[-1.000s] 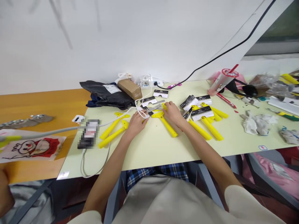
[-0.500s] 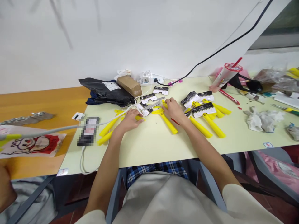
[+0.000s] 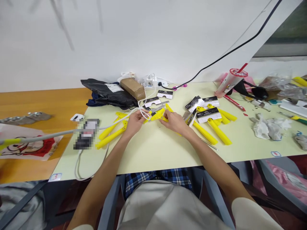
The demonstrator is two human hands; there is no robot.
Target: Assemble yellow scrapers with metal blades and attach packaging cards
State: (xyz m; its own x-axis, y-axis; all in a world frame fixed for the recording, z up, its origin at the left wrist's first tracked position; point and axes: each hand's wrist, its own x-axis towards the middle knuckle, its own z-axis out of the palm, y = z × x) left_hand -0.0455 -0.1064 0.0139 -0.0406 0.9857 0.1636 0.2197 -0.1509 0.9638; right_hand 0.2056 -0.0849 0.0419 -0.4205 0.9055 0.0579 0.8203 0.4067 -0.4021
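My right hand point(image 3: 174, 121) is closed around a yellow plastic scraper point(image 3: 157, 117), its wide head pointing left and its handle mostly under the palm. Close beside that head, my left hand point(image 3: 136, 121) pinches a small yellow piece point(image 3: 147, 118), partly hidden by the fingers and a white cable point(image 3: 144, 108). Whether the two yellow parts touch, I cannot tell. Just behind my hands lie thin metal blades point(image 3: 164, 103) and another yellow part. To the left of my left hand rest yellow scraper handles point(image 3: 112, 135). Several yellow scrapers point(image 3: 219, 131) with black-and-white cards point(image 3: 209, 114) lie right of my right hand.
A phone point(image 3: 86, 132) with a white cable lies at left. Behind are a black plastic bag point(image 3: 112, 94), a brown package point(image 3: 133, 88) and a power strip point(image 3: 153, 81). A drink cup point(image 3: 231, 83), red marker point(image 3: 235, 103), crumpled tissue point(image 3: 268, 126) and screwdriver point(image 3: 294, 117) are at right.
My right hand has taken up the yellow scraper that lay on the table and turned its head left. My left hand has lifted the small yellow piece. A thin metal rod now shows beside my right forearm.
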